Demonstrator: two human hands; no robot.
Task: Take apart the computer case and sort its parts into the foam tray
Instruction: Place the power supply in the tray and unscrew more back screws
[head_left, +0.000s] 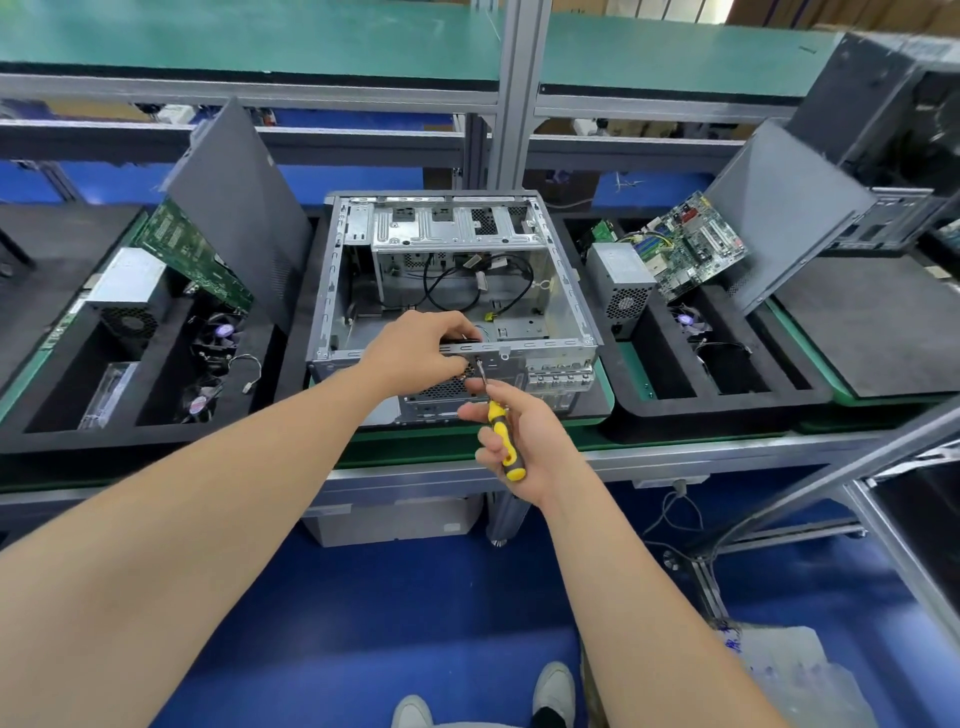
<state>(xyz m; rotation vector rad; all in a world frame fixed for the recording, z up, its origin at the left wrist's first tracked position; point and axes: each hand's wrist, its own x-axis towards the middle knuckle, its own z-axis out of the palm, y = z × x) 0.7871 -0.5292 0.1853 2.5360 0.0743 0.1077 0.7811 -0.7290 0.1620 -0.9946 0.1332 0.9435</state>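
The left hand (415, 348) grips the computer case's (452, 291) near rim; the right hand (511, 431) clasps a yellow screwdriver (503, 434) against it.

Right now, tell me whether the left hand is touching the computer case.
Touching. In the head view the left hand curls its fingers over the near rail of the computer case.

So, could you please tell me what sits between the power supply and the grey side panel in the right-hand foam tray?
A green motherboard, propped at a tilt; the head view shows it.
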